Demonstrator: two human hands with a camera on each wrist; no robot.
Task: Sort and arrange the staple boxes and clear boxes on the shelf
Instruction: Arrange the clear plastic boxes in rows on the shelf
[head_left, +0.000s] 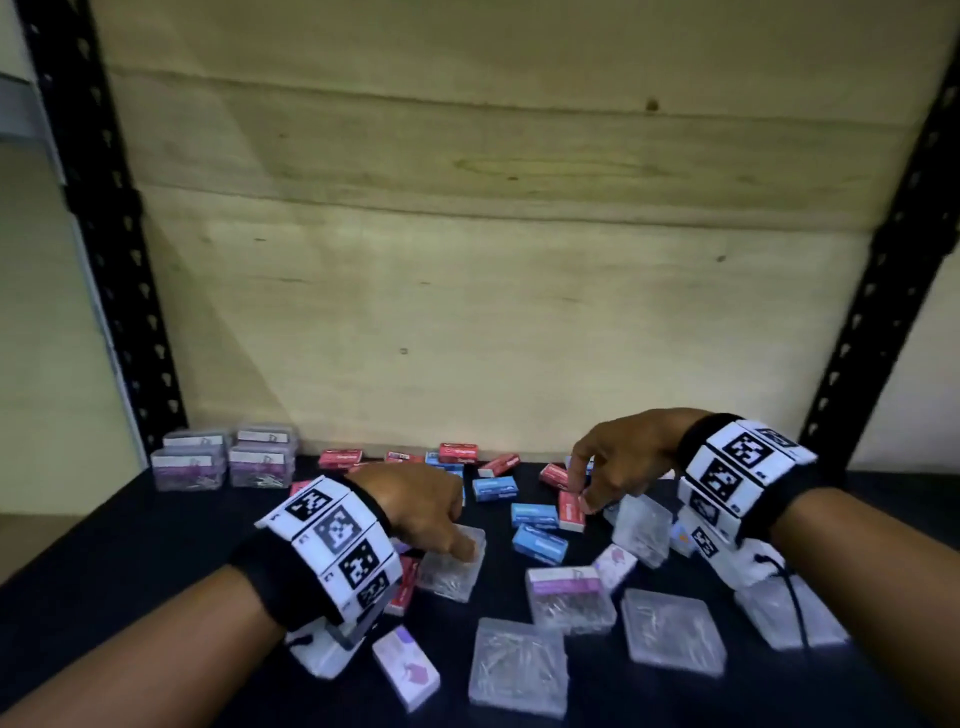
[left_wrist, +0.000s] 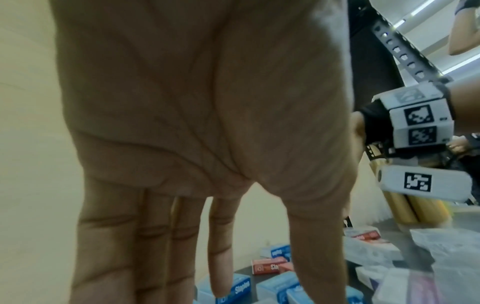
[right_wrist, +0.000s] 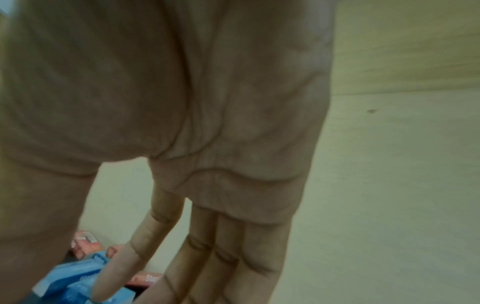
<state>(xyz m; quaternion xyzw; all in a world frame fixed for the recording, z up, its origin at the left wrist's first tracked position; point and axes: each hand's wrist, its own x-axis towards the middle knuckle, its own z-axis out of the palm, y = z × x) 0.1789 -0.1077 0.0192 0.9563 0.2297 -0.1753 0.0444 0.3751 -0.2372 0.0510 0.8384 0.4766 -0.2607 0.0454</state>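
Red staple boxes (head_left: 458, 452) and blue staple boxes (head_left: 534, 515) lie scattered across the back middle of the black shelf (head_left: 156, 571). Flat clear boxes (head_left: 518, 665) of clips lie nearer the front. My left hand (head_left: 457, 530) hovers low with its thumb over one clear box (head_left: 447, 577). In the left wrist view its fingers (left_wrist: 109, 246) reach straight down toward blue boxes (left_wrist: 278, 288) and hold nothing. My right hand (head_left: 587, 493) hangs over a red box (head_left: 571, 512) standing on end beside a tilted clear box (head_left: 641, 525). Its fingers (right_wrist: 228, 257) are straight and empty.
Stacked clear boxes (head_left: 228, 462) with purple labels stand at the back left corner. Small white and purple boxes (head_left: 406, 665) lie near the front. A wooden back panel (head_left: 467, 260) closes the shelf. Black perforated uprights (head_left: 104, 234) frame both sides.
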